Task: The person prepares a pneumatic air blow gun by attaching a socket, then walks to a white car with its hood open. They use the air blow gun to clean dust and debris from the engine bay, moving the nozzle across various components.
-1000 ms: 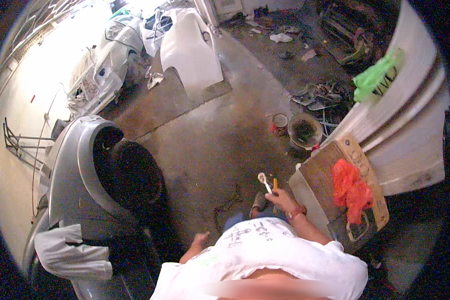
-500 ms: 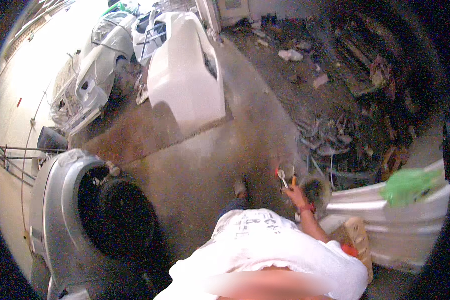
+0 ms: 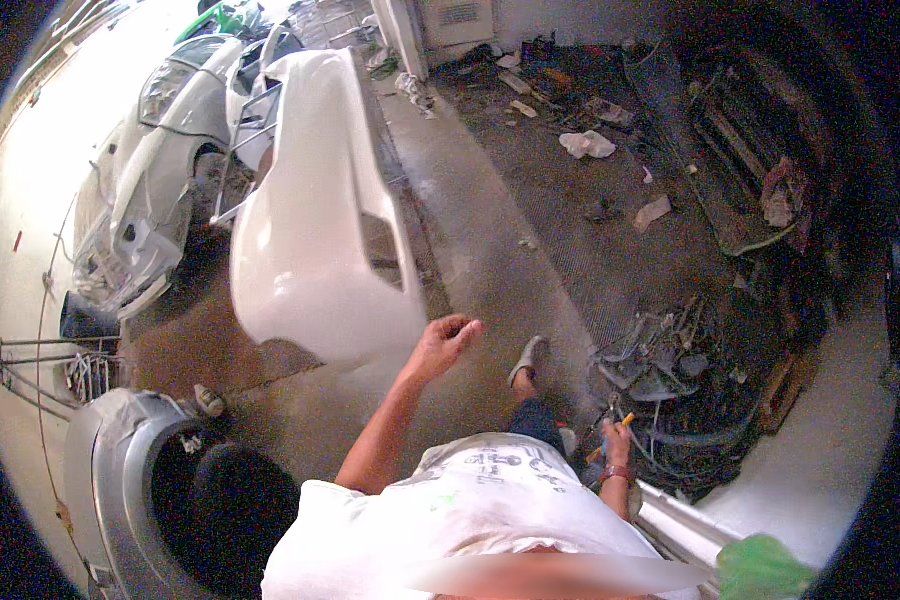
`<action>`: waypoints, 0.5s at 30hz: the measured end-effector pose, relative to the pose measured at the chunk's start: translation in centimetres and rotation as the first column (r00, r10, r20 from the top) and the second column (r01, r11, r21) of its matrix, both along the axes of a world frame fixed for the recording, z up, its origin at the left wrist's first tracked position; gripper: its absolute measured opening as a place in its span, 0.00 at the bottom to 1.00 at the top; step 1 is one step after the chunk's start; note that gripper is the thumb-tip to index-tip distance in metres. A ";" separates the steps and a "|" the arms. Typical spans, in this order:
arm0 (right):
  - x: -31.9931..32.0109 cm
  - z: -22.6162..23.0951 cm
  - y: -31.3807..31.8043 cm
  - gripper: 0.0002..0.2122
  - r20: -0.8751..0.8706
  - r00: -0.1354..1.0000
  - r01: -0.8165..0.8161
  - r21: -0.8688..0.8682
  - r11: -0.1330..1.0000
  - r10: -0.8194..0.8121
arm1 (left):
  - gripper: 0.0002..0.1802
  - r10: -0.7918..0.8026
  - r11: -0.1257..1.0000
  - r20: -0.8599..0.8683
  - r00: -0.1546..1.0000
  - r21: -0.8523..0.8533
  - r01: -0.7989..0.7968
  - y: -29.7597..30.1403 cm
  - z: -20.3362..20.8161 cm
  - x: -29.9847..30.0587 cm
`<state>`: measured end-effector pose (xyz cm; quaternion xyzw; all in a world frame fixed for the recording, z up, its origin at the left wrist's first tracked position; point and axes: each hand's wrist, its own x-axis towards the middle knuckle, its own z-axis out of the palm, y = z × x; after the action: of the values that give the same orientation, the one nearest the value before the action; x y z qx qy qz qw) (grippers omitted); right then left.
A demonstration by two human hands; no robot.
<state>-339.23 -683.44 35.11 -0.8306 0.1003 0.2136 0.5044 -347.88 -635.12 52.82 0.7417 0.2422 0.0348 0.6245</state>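
My left hand (image 3: 446,346) is raised in front of my body, its fingers loosely bent with the thumb apart and nothing visible in it. Beyond it stands a large white car bumper (image 3: 320,240), apart from the fingers as far as I can tell. My right hand (image 3: 617,440), low at my right side, is closed around a slim tool with a yellow-orange handle (image 3: 627,420). A greyish piece shows beside the handle; the tool's exact kind is too small to make out.
At left stands a silver bumper (image 3: 120,480) beside a dark round shape. White car bodies (image 3: 160,150) fill the far left. A heap of cables and scrap (image 3: 670,360) lies right, near a green bag (image 3: 765,570). Litter (image 3: 587,145) is scattered on the far floor.
I have stepped forward; the white bumper looks nearer and the scrap heap closer. My left hand has come into view. My right hand still grips the tool, now past the white panels.
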 end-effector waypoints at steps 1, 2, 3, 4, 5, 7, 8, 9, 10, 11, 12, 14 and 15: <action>0.1 -0.3 -2.4 0.20 0.024 0.999 -0.024 -0.015 1.000 0.024 | 0.21 0.024 0.998 0.083 0.996 -0.056 -0.020 -2.9 2.2 1.6; 1.2 -0.4 -4.3 0.21 0.045 0.998 -0.044 -0.109 0.993 0.049 | 0.20 0.035 0.995 0.169 0.985 -0.100 -0.019 -5.3 4.2 3.7; 2.9 -0.6 -5.1 0.20 0.051 0.997 -0.043 -0.103 0.994 0.049 | 0.20 0.088 0.985 0.132 0.987 -0.156 -0.067 -6.6 6.3 6.2; 4.6 -0.4 -6.3 0.21 0.016 1.000 -0.026 -0.005 1.000 0.027 | 0.19 0.114 0.977 0.095 0.989 -0.190 -0.094 -7.6 8.4 8.1; 6.3 -0.1 -6.4 0.21 0.060 0.998 0.010 -0.083 0.996 -0.005 | 0.18 0.138 0.968 0.059 0.989 -0.221 -0.122 -8.2 10.5 9.9; 9.3 1.9 -8.3 0.21 0.146 0.987 -0.048 -0.102 0.994 0.063 | 0.17 0.156 0.984 0.162 0.974 -0.115 -0.139 -10.5 15.1 11.5; 11.1 3.1 -9.2 0.22 0.126 0.980 -0.144 -0.102 0.984 0.157 | 0.17 0.168 0.986 0.127 0.978 -0.043 -0.164 -11.3 17.5 11.8; 13.5 4.3 -9.3 0.22 0.102 0.964 -0.231 -0.131 0.964 0.245 | 0.16 0.225 0.974 0.253 0.941 -0.035 -0.224 -11.1 19.9 12.5; 15.0 5.6 -10.1 0.22 0.079 0.960 -0.261 -0.083 0.962 0.267 | 0.16 0.278 0.955 0.297 0.914 0.020 -0.297 -11.6 22.3 12.3; 16.9 6.7 -10.1 0.21 0.053 0.957 -0.280 -0.064 0.958 0.284 | 0.16 0.354 0.929 0.326 0.877 -0.013 -0.370 -11.9 24.5 11.8; 18.3 7.7 -10.5 0.21 0.071 0.948 -0.312 0.006 0.950 0.311 | 0.15 0.394 0.906 0.386 0.834 -0.008 -0.424 -12.5 26.7 10.6; 20.3 9.7 -11.9 0.21 0.040 0.923 -0.377 -0.097 0.921 0.382 | 0.15 0.448 0.828 0.510 0.734 0.073 -0.556 -13.4 30.6 7.5; 22.4 10.2 -11.1 0.21 0.045 0.904 -0.417 -0.127 0.900 0.425 | 0.14 0.485 0.805 0.563 0.669 0.013 -0.593 -12.0 32.9 6.9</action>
<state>-316.79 -694.58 45.35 -0.8673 -0.0875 0.2817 0.4010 -340.98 -647.10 85.71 0.6533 0.2630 0.4467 0.5518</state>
